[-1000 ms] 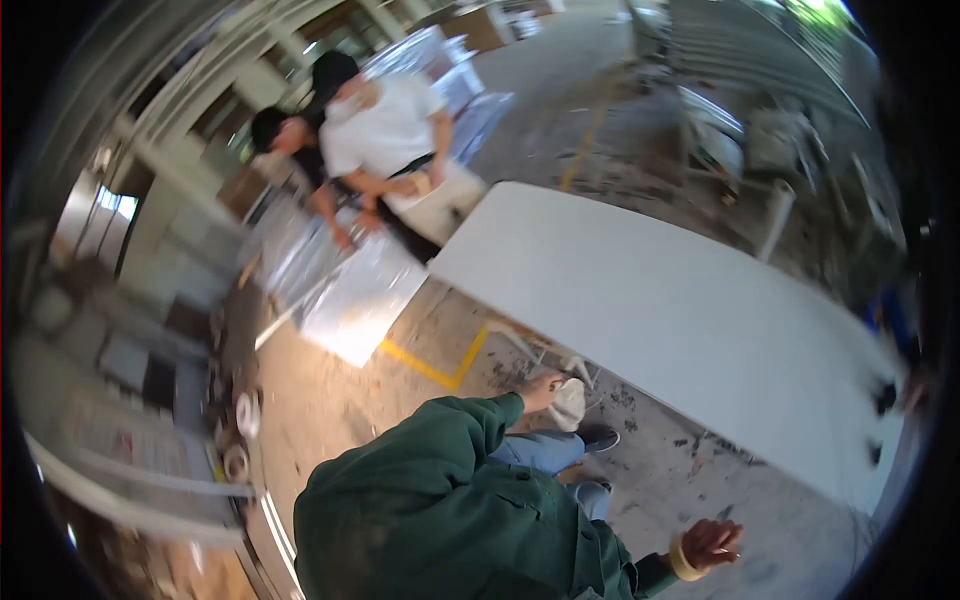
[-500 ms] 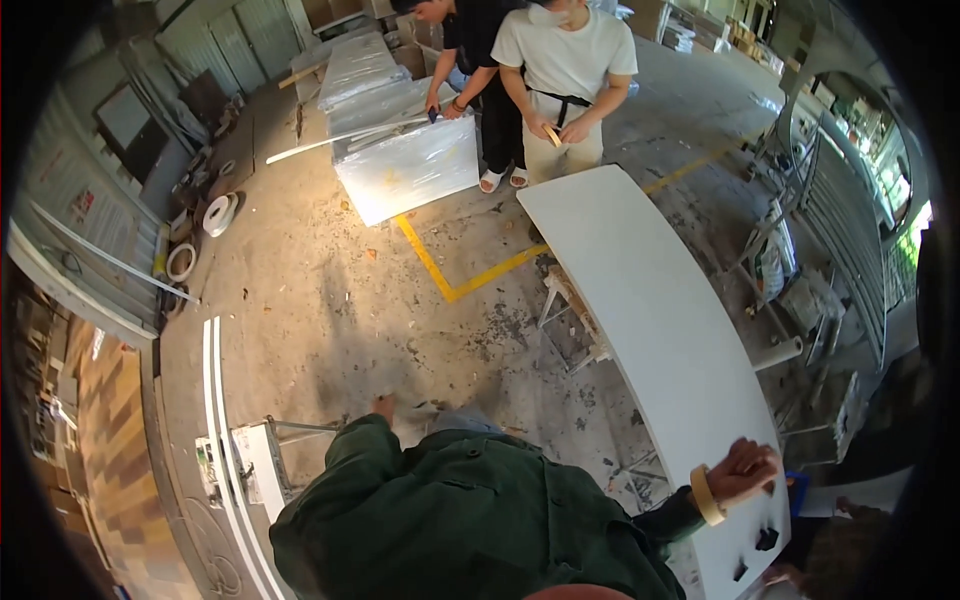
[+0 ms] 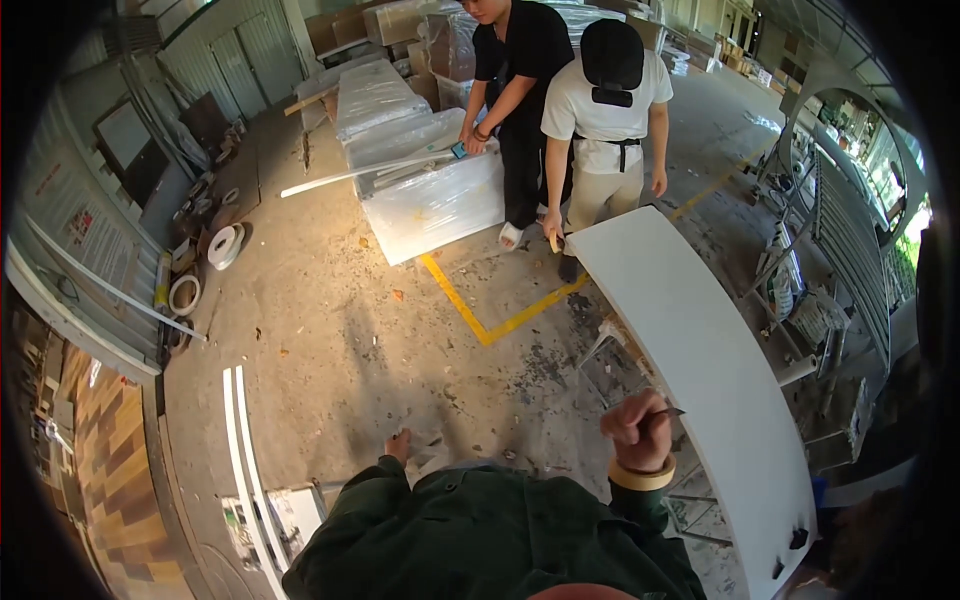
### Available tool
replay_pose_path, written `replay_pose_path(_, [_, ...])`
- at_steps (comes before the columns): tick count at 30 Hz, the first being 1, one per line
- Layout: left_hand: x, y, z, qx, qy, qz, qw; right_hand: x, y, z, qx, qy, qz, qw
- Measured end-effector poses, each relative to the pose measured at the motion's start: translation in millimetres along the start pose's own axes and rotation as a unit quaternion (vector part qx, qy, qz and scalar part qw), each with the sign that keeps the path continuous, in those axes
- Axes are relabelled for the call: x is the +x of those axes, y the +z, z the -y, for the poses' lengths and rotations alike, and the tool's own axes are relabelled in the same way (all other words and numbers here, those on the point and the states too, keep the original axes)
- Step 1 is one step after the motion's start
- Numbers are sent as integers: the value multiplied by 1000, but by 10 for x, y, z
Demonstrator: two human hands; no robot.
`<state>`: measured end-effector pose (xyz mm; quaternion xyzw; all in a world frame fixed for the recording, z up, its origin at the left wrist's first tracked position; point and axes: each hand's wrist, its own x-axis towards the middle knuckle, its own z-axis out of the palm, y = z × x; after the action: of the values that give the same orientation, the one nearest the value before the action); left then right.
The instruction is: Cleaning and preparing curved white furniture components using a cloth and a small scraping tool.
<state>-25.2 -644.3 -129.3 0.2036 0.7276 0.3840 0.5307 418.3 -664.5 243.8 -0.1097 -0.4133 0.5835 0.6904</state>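
Dark pointed piece [image 3: 675, 411] is pinched in the right hand [image 3: 640, 425], yellow ring [image 3: 642, 477] on its wrist, beside the white panel [image 3: 720, 380], whose face is best spared the tip; grip of the left hand [image 3: 399, 444] cannot be told.

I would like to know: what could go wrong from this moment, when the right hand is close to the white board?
1. The right hand holds a thin dark piece, which overlaps the edge of the white board in this view; if it is sharp, it might scratch the surface.
2. The pale yellow ring around the right wrist could perhaps catch on the board's edge.
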Motion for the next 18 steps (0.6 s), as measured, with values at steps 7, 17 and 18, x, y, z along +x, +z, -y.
replay_pose_path(7, [336,-608,137,29,88,-37,995,787,1020,-326,98,98,130,982])
replay_pose_path(17, [374,-927,829,-82,65,-100,990,1529,2597,-334,270,168,449,835])
replay_pose_path(18, [323,-949,857,-98,128,-116,980,1569,2613,-382,308,189,460,811])
